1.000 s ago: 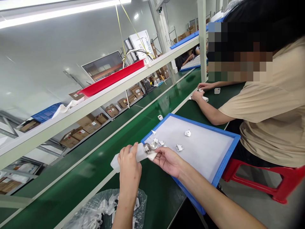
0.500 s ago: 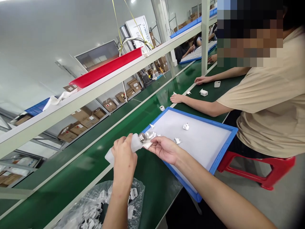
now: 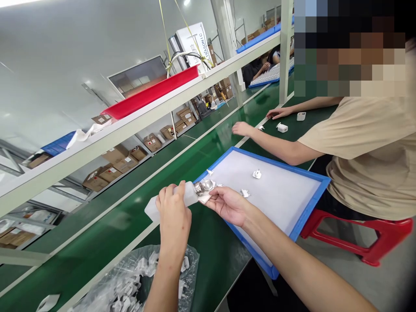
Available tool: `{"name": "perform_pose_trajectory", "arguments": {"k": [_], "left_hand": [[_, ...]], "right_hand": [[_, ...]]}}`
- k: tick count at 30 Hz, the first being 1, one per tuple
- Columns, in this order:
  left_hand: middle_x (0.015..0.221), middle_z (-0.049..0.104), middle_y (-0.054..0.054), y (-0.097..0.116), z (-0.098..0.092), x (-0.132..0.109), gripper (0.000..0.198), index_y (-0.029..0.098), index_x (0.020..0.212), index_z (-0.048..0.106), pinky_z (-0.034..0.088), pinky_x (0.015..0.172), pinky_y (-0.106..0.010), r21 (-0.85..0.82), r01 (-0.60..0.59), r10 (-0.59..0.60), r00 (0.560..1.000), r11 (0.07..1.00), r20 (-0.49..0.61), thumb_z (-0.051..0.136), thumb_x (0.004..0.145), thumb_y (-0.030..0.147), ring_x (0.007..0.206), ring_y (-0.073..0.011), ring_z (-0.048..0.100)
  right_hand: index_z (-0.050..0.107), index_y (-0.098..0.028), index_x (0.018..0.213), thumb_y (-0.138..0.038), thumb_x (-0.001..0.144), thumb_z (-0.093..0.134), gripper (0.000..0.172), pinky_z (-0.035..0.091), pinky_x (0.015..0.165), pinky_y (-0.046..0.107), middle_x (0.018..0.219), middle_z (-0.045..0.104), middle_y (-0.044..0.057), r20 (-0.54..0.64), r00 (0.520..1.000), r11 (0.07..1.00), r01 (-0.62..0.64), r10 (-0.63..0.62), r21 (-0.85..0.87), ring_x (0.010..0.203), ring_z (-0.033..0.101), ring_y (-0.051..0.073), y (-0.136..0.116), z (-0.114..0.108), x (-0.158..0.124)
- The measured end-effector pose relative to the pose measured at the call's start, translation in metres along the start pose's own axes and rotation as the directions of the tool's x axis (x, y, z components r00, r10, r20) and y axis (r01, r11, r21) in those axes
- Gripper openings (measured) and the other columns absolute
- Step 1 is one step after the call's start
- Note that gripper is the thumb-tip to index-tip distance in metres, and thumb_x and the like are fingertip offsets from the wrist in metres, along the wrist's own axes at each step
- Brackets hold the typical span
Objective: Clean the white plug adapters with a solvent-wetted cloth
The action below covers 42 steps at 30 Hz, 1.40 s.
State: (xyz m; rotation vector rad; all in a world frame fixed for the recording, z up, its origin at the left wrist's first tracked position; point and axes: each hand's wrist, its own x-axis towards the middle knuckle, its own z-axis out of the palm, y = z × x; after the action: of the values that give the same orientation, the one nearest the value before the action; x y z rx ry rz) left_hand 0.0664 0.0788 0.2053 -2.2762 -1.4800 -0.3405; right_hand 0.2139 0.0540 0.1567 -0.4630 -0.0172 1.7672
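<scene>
My left hand [image 3: 173,216] grips a translucent white squeeze bottle [image 3: 186,195] lying almost level over the green belt; its shiny metal cap [image 3: 202,187] points right. My right hand [image 3: 229,205] holds a small white piece [image 3: 205,199] pressed up against that cap, fingers cupped under it. Both hands hover at the near left corner of a blue-rimmed tray [image 3: 311,211] with a white liner. A few small white plug parts [image 3: 256,174] lie loose on the liner.
A clear plastic bag of white plug parts [image 3: 130,284] lies below my left arm. A co-worker in a beige shirt sits at the right, a hand [image 3: 242,128] reaching across the belt near white adapters [image 3: 281,127]. A red stool [image 3: 373,240] stands right. Overhead runs a shelf [image 3: 136,123].
My hands and the bottle stay together, barely shifted. The co-worker's hand has reached from the bench edge out onto the belt. The view has wobbled slightly.
</scene>
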Motion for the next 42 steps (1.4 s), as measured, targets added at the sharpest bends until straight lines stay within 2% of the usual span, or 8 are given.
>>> {"name": "perform_pose_trajectory", "arguments": {"k": [11,21,24,27,31,34,38,42], "left_hand": [[0.121,0.063,-0.015,0.001,-0.001,-0.001,0.070,0.016,0.135,0.059,0.042,0.099,-0.048,0.029,-0.012,0.011,1.000,1.000,0.022,0.044,0.072,-0.009,0.112,-0.0329,0.051],[0.119,0.064,-0.014,-0.003,0.007,-0.004,0.068,0.016,0.134,0.060,0.043,0.100,-0.048,-0.008,0.002,-0.001,1.000,1.000,0.011,0.043,0.073,-0.009,0.111,-0.0324,0.053],[0.121,0.063,-0.014,-0.005,0.011,-0.007,0.068,0.017,0.134,0.060,0.044,0.099,-0.049,-0.050,0.021,-0.021,1.000,0.999,0.014,0.044,0.073,-0.008,0.112,-0.0332,0.053],[0.122,0.063,-0.014,-0.007,0.018,-0.010,0.065,0.018,0.133,0.061,0.045,0.097,-0.047,-0.161,0.068,-0.065,0.998,0.985,0.024,0.046,0.074,-0.006,0.114,-0.0336,0.053],[0.117,0.067,-0.012,-0.009,0.026,-0.014,0.064,0.020,0.127,0.064,0.046,0.095,-0.039,-0.346,0.147,-0.135,0.989,0.927,0.059,0.049,0.070,-0.007,0.111,-0.0303,0.057],[0.107,0.071,-0.007,-0.008,0.028,-0.017,0.063,0.023,0.118,0.066,0.048,0.086,-0.033,-0.449,0.223,-0.192,0.975,0.865,0.112,0.053,0.064,-0.007,0.101,-0.0274,0.063],[0.099,0.074,-0.002,-0.005,0.029,-0.021,0.064,0.025,0.118,0.065,0.047,0.076,-0.027,-0.601,0.350,-0.296,0.936,0.719,0.191,0.060,0.061,-0.003,0.090,-0.0231,0.068],[0.094,0.075,0.001,-0.002,0.030,-0.027,0.063,0.026,0.120,0.066,0.046,0.070,-0.025,-0.686,0.441,-0.384,0.889,0.579,0.248,0.065,0.061,0.002,0.084,-0.0210,0.068]], "right_hand": [[0.064,-0.011,0.096,-0.015,0.097,0.059,0.007,0.060,0.071,0.028,0.101,0.069,0.004,-0.005,1.000,1.000,-0.004,0.004,0.002,0.086,0.069,0.014,0.005,-0.004,0.003],[0.065,-0.011,0.095,-0.015,0.097,0.059,0.008,0.060,0.073,0.029,0.101,0.070,0.005,-0.011,1.000,0.999,0.016,-0.016,-0.029,0.088,0.070,0.014,0.008,-0.005,0.005],[0.065,-0.011,0.094,-0.015,0.097,0.058,0.009,0.060,0.073,0.029,0.099,0.070,0.004,-0.027,0.999,0.998,0.027,-0.029,-0.049,0.087,0.070,0.014,0.009,-0.004,0.005],[0.065,-0.011,0.092,-0.013,0.097,0.058,0.009,0.060,0.072,0.028,0.096,0.070,0.004,-0.051,0.997,0.996,0.045,-0.049,-0.079,0.085,0.070,0.013,0.011,-0.003,0.002],[0.064,-0.010,0.089,-0.005,0.096,0.053,0.014,0.060,0.072,0.027,0.091,0.071,0.003,-0.067,0.994,0.990,0.073,-0.082,-0.124,0.082,0.070,0.013,0.011,0.002,-0.003],[0.066,-0.008,0.089,0.003,0.091,0.046,0.023,0.060,0.077,0.028,0.088,0.073,0.008,-0.044,0.992,0.982,0.106,-0.114,-0.156,0.080,0.071,0.014,0.012,0.005,-0.009],[0.067,-0.007,0.087,0.004,0.086,0.047,0.022,0.060,0.082,0.030,0.087,0.075,0.012,-0.019,0.988,0.971,0.147,-0.153,-0.189,0.080,0.073,0.017,0.014,0.005,-0.015],[0.068,-0.007,0.096,0.000,0.087,0.049,0.022,0.061,0.080,0.030,0.090,0.076,0.012,-0.024,0.986,0.963,0.153,-0.163,-0.220,0.082,0.073,0.018,0.016,0.003,-0.019]]}}
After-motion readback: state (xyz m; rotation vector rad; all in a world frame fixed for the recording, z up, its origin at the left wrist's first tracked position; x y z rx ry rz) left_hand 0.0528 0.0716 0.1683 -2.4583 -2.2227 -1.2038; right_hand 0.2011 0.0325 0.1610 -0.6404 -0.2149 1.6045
